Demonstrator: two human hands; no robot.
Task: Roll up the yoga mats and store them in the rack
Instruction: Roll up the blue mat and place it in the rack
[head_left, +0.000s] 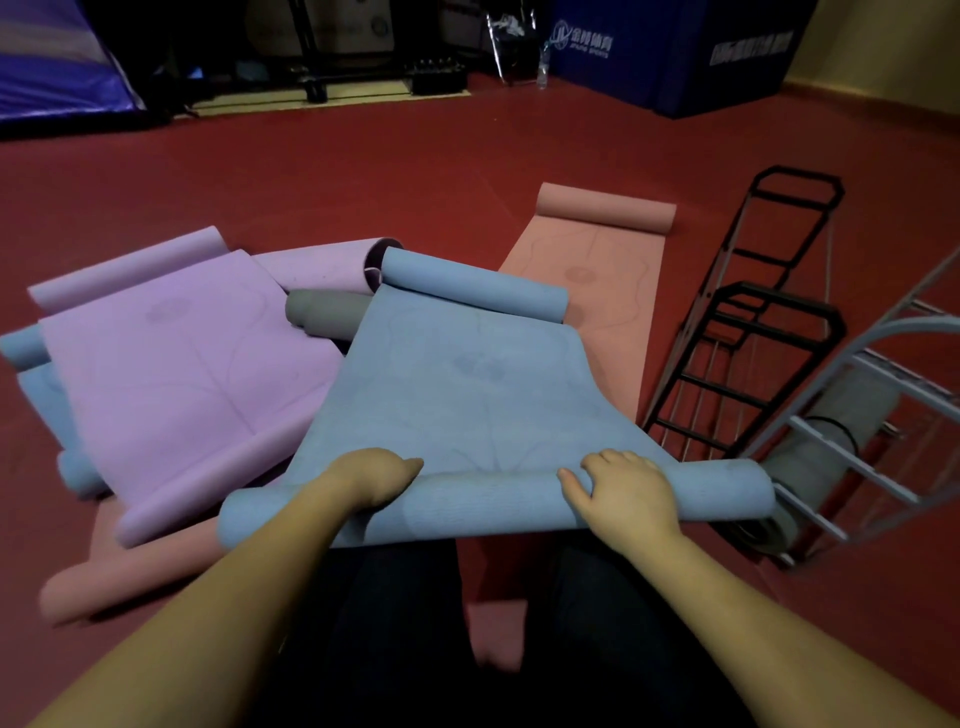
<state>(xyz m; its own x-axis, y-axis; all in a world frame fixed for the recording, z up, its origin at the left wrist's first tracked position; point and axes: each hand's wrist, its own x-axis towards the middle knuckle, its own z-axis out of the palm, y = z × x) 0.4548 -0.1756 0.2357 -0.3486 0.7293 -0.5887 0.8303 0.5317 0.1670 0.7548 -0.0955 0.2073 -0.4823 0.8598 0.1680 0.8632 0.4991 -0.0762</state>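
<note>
A blue yoga mat (457, 384) lies spread out in front of me, curled at its far end and rolled into a tube at its near end. My left hand (374, 478) grips the left part of that near roll. My right hand (618, 488) grips the roll further right, fingers curled over its top. A purple mat (176, 358) lies to the left, a pink mat (597, 270) behind to the right, and a small grey roll (327, 314) between them. A black rack (748, 332) lies on the floor at right. A white rack (872, 415) holds a grey rolled mat (826, 441).
Another blue mat (31, 364) pokes out under the purple one at far left. A second pink roll (135, 577) lies near my left forearm. Red floor (363, 176) stretches beyond the mats. Blue padded blocks (675, 57) and dark equipment stand along the back wall.
</note>
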